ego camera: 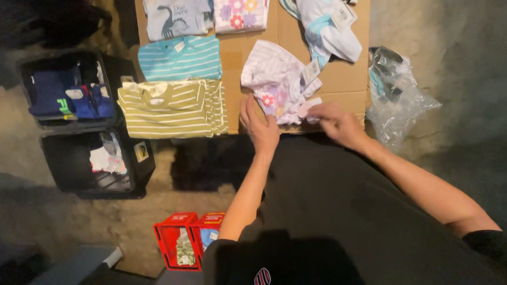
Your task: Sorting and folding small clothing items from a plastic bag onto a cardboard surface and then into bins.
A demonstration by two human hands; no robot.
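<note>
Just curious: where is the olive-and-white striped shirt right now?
The striped shirt lies folded on the cardboard sheet, left of the left hand, below the teal striped shirt.

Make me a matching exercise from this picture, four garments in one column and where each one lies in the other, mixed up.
Things:
1. Olive striped shirt
2. Teal striped shirt
3. Dinosaur shirt
4. Flowered white garment

Places:
A. Far left corner of the cardboard
B. Under both hands, left hand and right hand
C. Near left edge, beside the black bins
D. Between the olive one and the dinosaur one

Pairs: 1-C, 2-D, 3-A, 4-B
</note>
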